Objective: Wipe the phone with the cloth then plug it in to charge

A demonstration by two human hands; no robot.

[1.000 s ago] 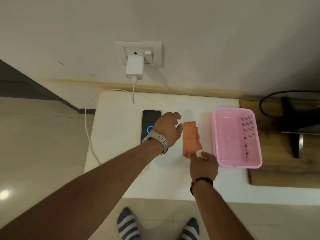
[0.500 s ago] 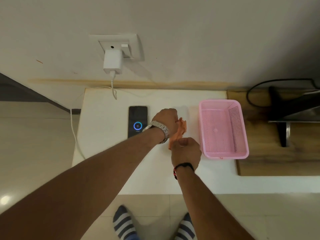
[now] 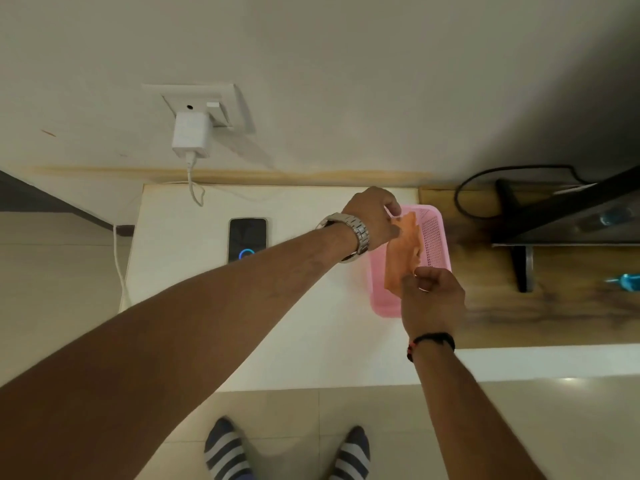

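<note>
The black phone (image 3: 247,239) lies flat on the white table (image 3: 194,306), its screen showing a blue charging ring near its lower end. A white charger (image 3: 191,134) sits in the wall socket (image 3: 204,98), its cable (image 3: 119,268) hanging off the table's left edge. The orange cloth (image 3: 403,252) is stretched between both hands above the pink basket (image 3: 379,292). My left hand (image 3: 372,218) pinches its far end. My right hand (image 3: 431,299) pinches its near end.
A wooden board (image 3: 519,317) lies right of the basket, with a dark monitor stand (image 3: 523,268) and black cable (image 3: 464,199) on it. A blue object (image 3: 628,282) sits at the far right. My striped socks (image 3: 227,452) show below the table's front edge.
Both hands lifted the orange cloth off the table and carried it right, over the pink basket. The phone stayed where it was, with its ring still lit.
</note>
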